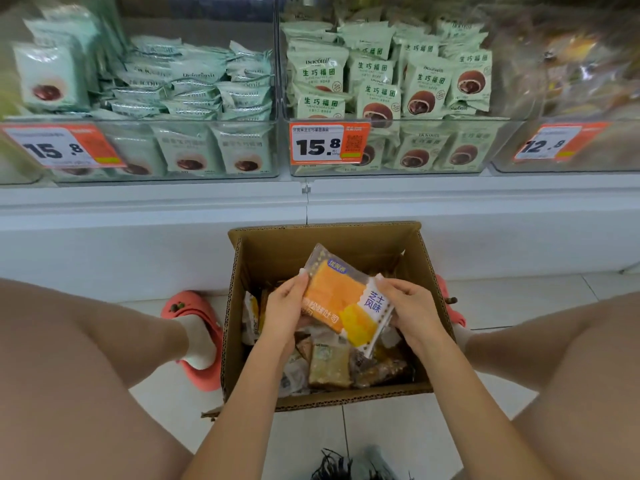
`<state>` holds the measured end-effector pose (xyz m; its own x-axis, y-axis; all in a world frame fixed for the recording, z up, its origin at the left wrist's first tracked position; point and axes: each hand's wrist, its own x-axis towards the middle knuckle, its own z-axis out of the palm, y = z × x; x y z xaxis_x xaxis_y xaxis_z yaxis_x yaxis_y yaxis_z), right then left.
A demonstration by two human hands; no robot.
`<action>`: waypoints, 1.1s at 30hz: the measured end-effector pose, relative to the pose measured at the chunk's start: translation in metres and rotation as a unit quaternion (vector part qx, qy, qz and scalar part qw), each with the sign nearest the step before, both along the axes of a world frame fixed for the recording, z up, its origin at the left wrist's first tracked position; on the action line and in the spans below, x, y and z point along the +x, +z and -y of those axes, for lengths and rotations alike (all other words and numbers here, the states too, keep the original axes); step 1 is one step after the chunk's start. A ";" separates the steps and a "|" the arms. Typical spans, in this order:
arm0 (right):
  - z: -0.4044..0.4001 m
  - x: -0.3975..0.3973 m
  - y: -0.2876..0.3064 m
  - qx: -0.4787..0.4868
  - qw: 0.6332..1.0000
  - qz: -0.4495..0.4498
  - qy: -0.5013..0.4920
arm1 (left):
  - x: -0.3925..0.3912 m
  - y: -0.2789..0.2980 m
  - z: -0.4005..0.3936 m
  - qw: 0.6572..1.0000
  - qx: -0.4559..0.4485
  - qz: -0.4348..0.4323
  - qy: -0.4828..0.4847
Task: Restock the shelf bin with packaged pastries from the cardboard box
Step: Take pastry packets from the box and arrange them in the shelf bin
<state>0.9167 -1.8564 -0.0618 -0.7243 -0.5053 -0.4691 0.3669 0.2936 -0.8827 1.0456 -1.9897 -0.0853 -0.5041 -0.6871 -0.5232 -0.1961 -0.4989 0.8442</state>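
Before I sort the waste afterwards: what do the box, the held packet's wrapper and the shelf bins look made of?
Cardboard box: brown corrugated board, matte; fluting shows along its cut edges.
Packet wrapper: thin glossy plastic film, seemingly, with a crimped, serrated end seam.
Shelf bins: clear rigid plastic, probably acrylic; contents show through.

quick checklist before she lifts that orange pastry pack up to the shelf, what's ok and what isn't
1. Grip: left hand and right hand both hold the orange pastry pack by its edges: ok.
2. Pack free of the cardboard box: it sits above the other packs, nothing on top of it: ok.
3. Pack intact: no tear shows on the face in view; its back is hidden: cannot tell.
4. Matching bin: the two near bins hold green packs; the right bin is blurred: cannot tell.
5. Room in the right bin: contents blurred: cannot tell.
6. Path upward: nothing between box and shelf: ok.
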 end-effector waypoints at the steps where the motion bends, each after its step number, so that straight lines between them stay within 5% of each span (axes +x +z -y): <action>1: -0.002 0.001 0.002 -0.013 1.000 0.009 -0.013 | 0.000 0.002 0.000 1.000 0.018 -0.010 0.010; 11: -0.009 0.002 0.028 -0.104 0.994 -0.034 -0.020 | -0.005 0.043 -0.002 0.999 0.009 -0.027 0.038; 16: -0.004 -0.006 0.072 -0.134 0.989 -0.028 0.064 | -0.009 0.092 0.006 0.993 -0.001 -0.104 0.056; 22: 0.010 -0.028 0.167 -0.086 0.950 -0.218 0.206 | -0.040 0.174 0.021 0.985 -0.077 -0.151 0.030; 27: 0.010 -0.056 0.240 -0.113 0.934 -0.308 0.145 | -0.078 0.255 0.032 0.960 -0.227 -0.161 -0.025; 30: 0.007 -0.089 0.287 -0.122 0.921 -0.364 0.067 | -0.104 0.305 0.049 0.878 -0.465 -0.117 -0.002; 33: 0.007 -0.126 0.344 -0.138 0.890 -0.433 -0.030 | -0.131 0.358 0.067 0.662 -0.744 -0.007 0.094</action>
<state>0.7909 -1.8635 0.2825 -0.7833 -0.4630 0.4148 -0.4794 0.0250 -0.8773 0.9148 -2.0565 0.2731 -0.3350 -0.4885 0.8057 -0.2357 0.8714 0.4303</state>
